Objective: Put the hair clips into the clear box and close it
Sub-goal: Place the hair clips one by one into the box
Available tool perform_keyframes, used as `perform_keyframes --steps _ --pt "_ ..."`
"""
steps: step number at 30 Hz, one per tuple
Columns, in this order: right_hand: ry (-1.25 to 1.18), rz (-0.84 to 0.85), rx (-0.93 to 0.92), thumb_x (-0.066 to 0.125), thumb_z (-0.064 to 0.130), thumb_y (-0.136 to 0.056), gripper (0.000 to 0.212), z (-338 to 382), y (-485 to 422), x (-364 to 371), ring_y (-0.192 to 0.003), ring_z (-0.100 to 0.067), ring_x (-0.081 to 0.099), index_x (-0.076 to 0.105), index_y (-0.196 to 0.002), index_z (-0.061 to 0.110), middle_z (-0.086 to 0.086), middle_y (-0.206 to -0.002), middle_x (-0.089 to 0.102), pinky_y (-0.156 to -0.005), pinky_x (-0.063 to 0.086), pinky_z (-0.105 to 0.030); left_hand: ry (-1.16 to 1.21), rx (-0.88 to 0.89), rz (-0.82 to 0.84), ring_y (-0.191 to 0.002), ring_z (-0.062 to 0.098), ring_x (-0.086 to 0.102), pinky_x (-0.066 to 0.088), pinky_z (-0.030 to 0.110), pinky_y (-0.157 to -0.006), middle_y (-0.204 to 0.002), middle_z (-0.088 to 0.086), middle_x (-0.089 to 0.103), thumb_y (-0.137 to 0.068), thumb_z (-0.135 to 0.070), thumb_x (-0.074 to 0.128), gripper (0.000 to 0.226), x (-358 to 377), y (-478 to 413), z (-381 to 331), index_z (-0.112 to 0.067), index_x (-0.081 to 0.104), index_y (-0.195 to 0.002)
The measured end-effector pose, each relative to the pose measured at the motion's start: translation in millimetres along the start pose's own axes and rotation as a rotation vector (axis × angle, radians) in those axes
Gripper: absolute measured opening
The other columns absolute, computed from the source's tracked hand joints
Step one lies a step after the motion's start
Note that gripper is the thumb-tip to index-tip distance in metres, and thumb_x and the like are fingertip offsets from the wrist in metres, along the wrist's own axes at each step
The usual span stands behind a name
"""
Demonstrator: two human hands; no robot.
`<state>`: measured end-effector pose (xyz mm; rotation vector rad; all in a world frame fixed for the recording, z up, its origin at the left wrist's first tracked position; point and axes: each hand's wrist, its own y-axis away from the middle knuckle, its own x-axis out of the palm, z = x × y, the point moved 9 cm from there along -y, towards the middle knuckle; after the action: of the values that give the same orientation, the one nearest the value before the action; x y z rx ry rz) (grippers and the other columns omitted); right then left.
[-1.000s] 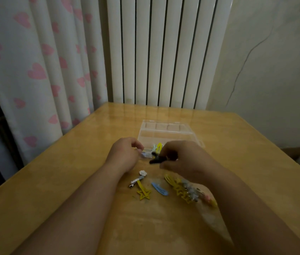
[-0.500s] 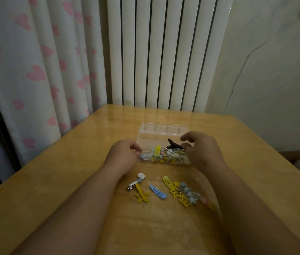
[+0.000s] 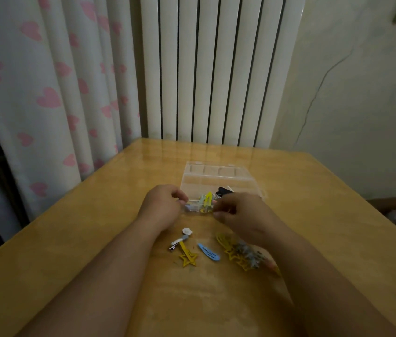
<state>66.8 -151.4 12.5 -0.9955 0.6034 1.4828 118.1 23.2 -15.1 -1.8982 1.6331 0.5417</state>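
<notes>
The clear box sits open mid-table, some clips inside, more clips loose nearby. Left hand pinches its corner. Right hand curls at its front; grip unclear.

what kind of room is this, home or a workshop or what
Most likely a room in a home, perhaps a bedroom: a heart-print curtain hangs beside a white radiator, and a plain wooden table holds scattered hair clips.

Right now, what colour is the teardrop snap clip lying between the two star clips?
Light blue, clearest in the head view.
</notes>
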Motion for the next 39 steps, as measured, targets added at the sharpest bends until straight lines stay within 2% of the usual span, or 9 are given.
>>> perform_keyframes --steps 5,9,11,19,24,29,33,37,39 --pt "0.027 0.279 -0.146 0.059 0.046 -0.090 0.035 36 7 47 -0.104 -0.009 0.058 0.061 -0.123 0.035 0.007 -0.120 0.063 -0.089 0.044 -0.029 0.176 -0.045 0.048 -0.080 0.015 0.060 0.042 0.025 -0.067 -0.086 -0.003 0.067 -0.082 -0.011 0.069 0.016 -1 -1 7 -0.025 0.072 -0.075" --pt "0.176 0.352 -0.263 0.069 0.058 -0.075 0.067 45 12 65 -0.127 -0.019 0.040 0.043 -0.136 0.046 0.010 -0.144 0.042 -0.103 0.037 -0.037 0.243 -0.067 0.073 -0.067 0.014 0.059 0.045 0.024 -0.064 -0.076 -0.001 0.068 -0.080 -0.008 0.070 0.018 1 -2 11 -0.024 0.073 -0.072" --pt "0.258 0.370 -0.337 0.069 0.054 -0.077 0.065 51 15 68 -0.129 -0.019 0.033 0.043 -0.136 0.047 0.011 -0.146 0.039 -0.104 0.028 -0.034 0.254 -0.071 0.075 -0.064 0.015 0.058 0.047 0.025 -0.064 -0.071 0.000 0.068 -0.080 -0.008 0.071 0.018 2 -3 12 -0.024 0.073 -0.071" --pt "0.126 0.360 -0.291 0.071 0.024 -0.083 0.019 52 11 59 -0.088 -0.008 0.052 0.071 -0.101 0.029 0.010 -0.099 0.055 -0.076 0.042 -0.027 0.258 -0.075 0.075 -0.062 0.017 0.057 0.045 0.026 -0.063 -0.074 0.007 0.070 -0.080 -0.008 0.070 0.017 1 -1 11 -0.023 0.073 -0.072" --pt "0.147 0.370 -0.224 0.069 0.026 -0.085 0.010 44 9 58 -0.094 -0.014 0.059 0.068 -0.096 0.027 0.006 -0.103 0.065 -0.083 0.051 -0.034 0.245 -0.076 0.063 -0.064 0.014 0.057 0.044 0.024 -0.062 -0.076 0.003 0.069 -0.080 -0.008 0.070 0.018 1 0 11 -0.024 0.072 -0.071" --pt "0.093 0.349 -0.179 0.072 0.024 -0.083 0.011 33 7 50 -0.089 -0.009 0.061 0.069 -0.093 0.025 0.008 -0.096 0.068 -0.079 0.051 -0.030 0.227 -0.071 0.054 -0.064 0.012 0.056 0.044 0.023 -0.059 -0.074 -0.002 0.067 -0.080 -0.009 0.070 0.016 0 0 9 -0.024 0.073 -0.074" --pt "-0.059 0.247 -0.109 0.074 0.020 -0.081 0.010 21 4 34 -0.067 0.003 0.059 0.069 -0.088 0.023 0.014 -0.077 0.064 -0.063 0.048 -0.014 0.203 -0.063 0.051 -0.070 0.014 0.060 0.048 0.026 -0.067 -0.081 -0.002 0.069 -0.081 -0.011 0.069 0.015 0 0 9 -0.024 0.073 -0.075" --pt "-0.173 0.056 -0.047 0.075 0.017 -0.080 0.011 12 -2 12 -0.067 -0.005 0.062 0.068 -0.083 0.025 0.009 -0.076 0.066 -0.066 0.053 -0.023 0.156 -0.047 0.042 -0.077 0.014 0.061 0.046 0.026 -0.067 -0.083 -0.004 0.067 -0.082 -0.012 0.068 0.014 -2 1 6 -0.023 0.073 -0.075" --pt "-0.236 -0.107 -0.010 0.075 0.015 -0.080 0.012 6 -4 -5 -0.065 -0.004 0.061 0.067 -0.082 0.025 0.008 -0.075 0.066 -0.061 0.049 -0.018 0.112 -0.036 0.058 -0.076 0.014 0.061 0.044 0.026 -0.064 -0.079 -0.003 0.067 -0.083 -0.012 0.068 0.014 -3 1 3 -0.023 0.073 -0.076"
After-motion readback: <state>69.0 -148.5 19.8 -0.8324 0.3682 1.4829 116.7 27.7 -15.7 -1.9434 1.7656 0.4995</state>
